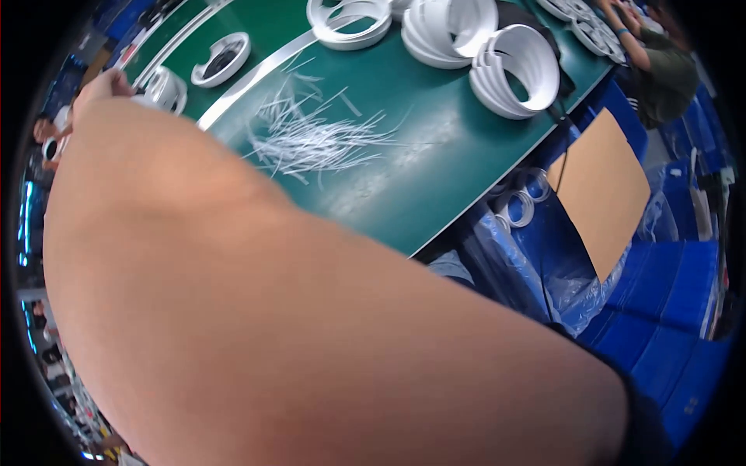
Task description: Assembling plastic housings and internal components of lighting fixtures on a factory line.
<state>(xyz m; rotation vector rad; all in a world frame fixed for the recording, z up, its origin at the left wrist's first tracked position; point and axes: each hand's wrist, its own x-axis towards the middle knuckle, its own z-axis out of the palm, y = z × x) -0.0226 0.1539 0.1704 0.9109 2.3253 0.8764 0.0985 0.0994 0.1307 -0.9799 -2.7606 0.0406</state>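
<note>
We are viewing a green worktable (435, 155) bearing white shavings (311, 140) and stacked white rings (513, 70), blue bins (668, 295) lying beyond. Our hand (105, 84) is reaching far left, touching a white ring (165, 89); its axis and the finger spread we cannot tell.

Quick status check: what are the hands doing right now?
One hand reaching far left, at a white ring part; grip unclear. Which hand: cannot tell. Forearm blocks most of the view. White strips loose on green table.

Green table (435, 167) with white rings (517, 74), white strips (311, 140)
</note>
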